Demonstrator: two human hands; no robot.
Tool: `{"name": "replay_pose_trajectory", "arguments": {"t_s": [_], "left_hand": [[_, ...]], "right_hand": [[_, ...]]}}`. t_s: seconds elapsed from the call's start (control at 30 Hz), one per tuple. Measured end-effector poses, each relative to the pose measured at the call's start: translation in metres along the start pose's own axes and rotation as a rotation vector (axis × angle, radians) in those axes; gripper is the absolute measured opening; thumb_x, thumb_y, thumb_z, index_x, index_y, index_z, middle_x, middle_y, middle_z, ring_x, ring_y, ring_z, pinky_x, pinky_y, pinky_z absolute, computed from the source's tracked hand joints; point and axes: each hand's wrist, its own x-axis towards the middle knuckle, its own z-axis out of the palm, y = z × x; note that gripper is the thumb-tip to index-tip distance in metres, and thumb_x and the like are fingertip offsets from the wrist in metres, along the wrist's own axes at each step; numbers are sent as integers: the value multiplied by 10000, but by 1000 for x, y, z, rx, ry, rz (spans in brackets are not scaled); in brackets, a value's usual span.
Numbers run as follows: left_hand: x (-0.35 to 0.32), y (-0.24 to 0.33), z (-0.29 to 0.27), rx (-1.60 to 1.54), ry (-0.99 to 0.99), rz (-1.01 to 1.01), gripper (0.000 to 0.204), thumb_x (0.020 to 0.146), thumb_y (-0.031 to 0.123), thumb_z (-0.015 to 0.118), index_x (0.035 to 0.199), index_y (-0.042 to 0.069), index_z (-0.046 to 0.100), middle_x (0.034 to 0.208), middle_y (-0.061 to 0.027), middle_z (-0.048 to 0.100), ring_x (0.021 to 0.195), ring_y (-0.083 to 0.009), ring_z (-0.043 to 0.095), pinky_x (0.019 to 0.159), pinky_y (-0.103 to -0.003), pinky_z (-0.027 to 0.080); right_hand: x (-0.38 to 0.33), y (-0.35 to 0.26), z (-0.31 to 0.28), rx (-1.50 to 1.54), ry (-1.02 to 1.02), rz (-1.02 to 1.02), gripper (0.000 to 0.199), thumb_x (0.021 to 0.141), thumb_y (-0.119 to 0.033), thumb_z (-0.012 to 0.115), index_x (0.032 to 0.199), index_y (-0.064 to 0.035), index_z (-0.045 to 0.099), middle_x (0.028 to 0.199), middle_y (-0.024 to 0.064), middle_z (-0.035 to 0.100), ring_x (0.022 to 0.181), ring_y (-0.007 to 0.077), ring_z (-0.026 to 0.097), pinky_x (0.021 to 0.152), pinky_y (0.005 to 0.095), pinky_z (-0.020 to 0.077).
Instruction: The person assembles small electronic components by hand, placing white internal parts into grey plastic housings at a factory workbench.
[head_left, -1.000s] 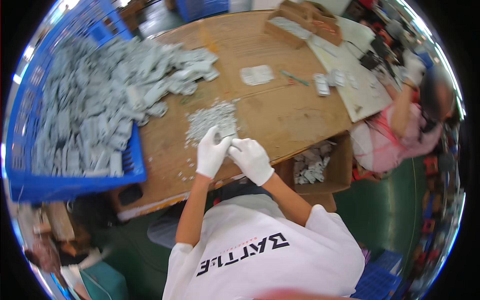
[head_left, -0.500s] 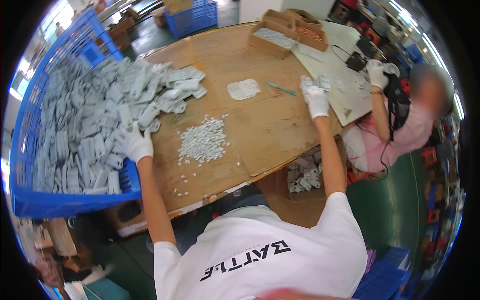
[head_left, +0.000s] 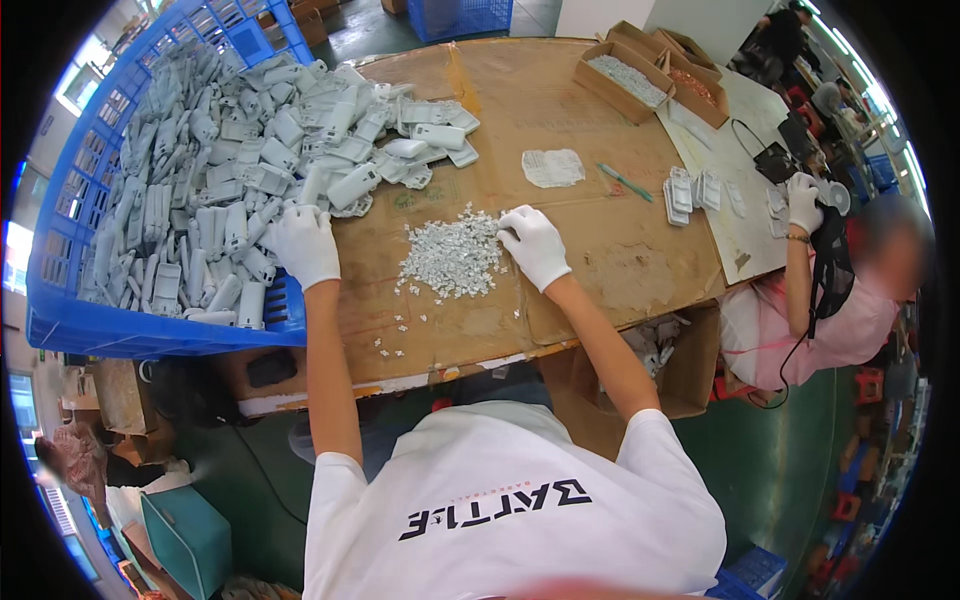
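Observation:
My left hand [head_left: 305,245], in a white glove, is at the right edge of a big heap of light-grey plastic housings [head_left: 285,125]. Its fingers curl on a housing there, their tips partly hidden among the pieces. My right hand [head_left: 535,245], also gloved, is at the right side of a pile of small whitish plastic parts [head_left: 450,255]. Thumb and fingers are drawn together at the pile's edge; whatever lies between them is too small to make out. Stacked grey housings [head_left: 680,195] stand farther right, apart from my hand.
A blue crate [head_left: 170,335] holds much of the heap, which spills onto the cardboard-covered table [head_left: 610,240]. A paper sheet [head_left: 553,168], a teal pen [head_left: 625,182] and boxes of small parts [head_left: 625,85] lie beyond. At right, a co-worker's gloved hand [head_left: 803,203] is near a black device [head_left: 775,162].
My right hand has left the stacked housings on the right and moved left to the small-parts pile. My left hand stays by the heap, its fingers less spread. The view has shifted.

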Motion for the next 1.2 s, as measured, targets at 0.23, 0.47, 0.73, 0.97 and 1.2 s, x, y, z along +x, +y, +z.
{"name": "replay_pose_trajectory", "arguments": {"t_s": [0.23, 0.47, 0.73, 0.97, 1.2], "left_hand": [[-18, -8, -1, -67, 98, -111, 133, 945, 222, 615, 1005, 104, 600, 955, -147, 595, 886, -357, 615, 774, -469, 507], [-87, 4, -21, -513, 70, 1, 148, 845, 91, 699, 961, 92, 607, 940, -131, 624, 925, -344, 607, 770, -455, 503], [-127, -7, -11, -852, -4, -149, 73, 866, -34, 634, 917, 7, 604, 1244, -184, 586, 1146, -320, 607, 981, -373, 501], [-106, -23, -22, -2460, -413, -746, 139, 981, 123, 536, 937, 45, 642, 1398, -196, 518, 1327, -367, 511, 1039, -433, 533], [-119, -34, 0, -2744, -423, -1213, 115, 955, 110, 609, 878, 37, 653, 1334, -199, 574, 1304, -364, 527, 1036, -452, 537]], "right_hand": [[13, 6, 23, -398, -208, -34, 91, 873, -153, 589, 821, -87, 625, 931, 112, 617, 901, 302, 656, 721, 420, 565], [-16, 14, 2, -519, -68, -55, 40, 897, -135, 593, 870, -126, 622, 738, 88, 655, 683, 263, 693, 592, 395, 559], [-19, 11, -25, 641, -33, 544, 36, 906, 7, 622, 920, -23, 635, 738, 35, 644, 574, 92, 608, 497, 236, 510], [-19, 24, -10, 604, -2, 532, 54, 896, 21, 617, 906, -23, 646, 737, 24, 641, 583, 89, 613, 503, 235, 512], [-17, 25, -12, 682, -1, 521, 68, 871, 30, 622, 895, -26, 653, 737, 17, 641, 592, 84, 617, 519, 235, 512]]}}
